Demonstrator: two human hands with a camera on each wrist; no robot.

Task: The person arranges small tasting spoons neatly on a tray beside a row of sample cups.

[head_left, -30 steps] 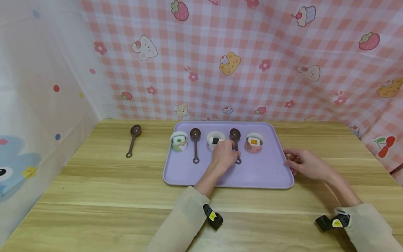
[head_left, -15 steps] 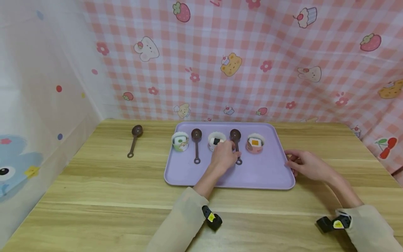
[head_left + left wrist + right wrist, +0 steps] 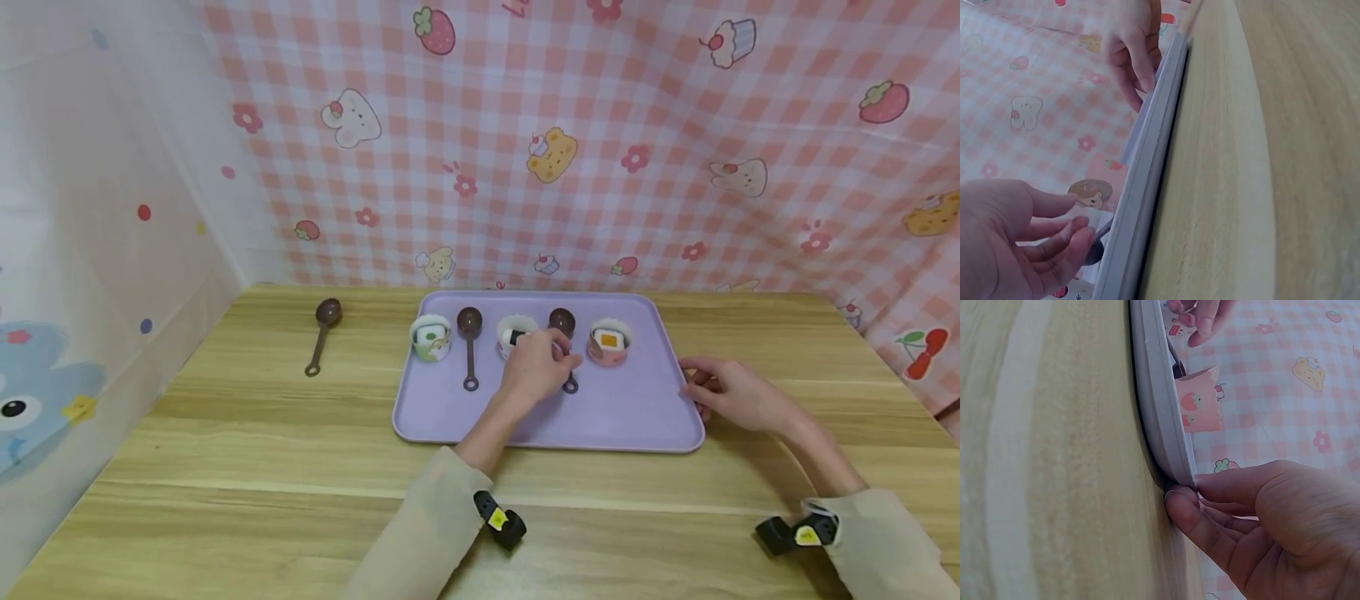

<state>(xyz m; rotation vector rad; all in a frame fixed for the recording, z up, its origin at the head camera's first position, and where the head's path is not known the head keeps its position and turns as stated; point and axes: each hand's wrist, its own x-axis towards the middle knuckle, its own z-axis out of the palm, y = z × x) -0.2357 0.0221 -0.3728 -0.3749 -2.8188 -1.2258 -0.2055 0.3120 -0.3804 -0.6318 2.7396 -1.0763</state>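
On the lilac tray [image 3: 630, 412] stand three small paper cups, each with a white piece inside. My left hand [image 3: 534, 367] hovers between the middle cup [image 3: 505, 342] and the right cup [image 3: 606, 356], over a brown measuring spoon [image 3: 562, 322] lying on the tray. Its thumb and fingers are loosely bent and parted, with the spoon handle showing past the fingertips in the left wrist view. My right hand [image 3: 1297, 525] pinches the tray's right edge between thumb and fingers. Part of the spoon handle is hidden behind the left hand.
A second brown spoon [image 3: 470, 337] lies between the left cup [image 3: 431, 346] and the middle one. Another spoon [image 3: 324, 329] rests on the wooden table [image 3: 247, 467] left of the tray. A pink checked cloth [image 3: 480, 125] hangs behind.
My left thumb and fingers have spread and come away from the spoon handle, the thumb shifting slightly right. My right hand keeps its place at the tray edge.
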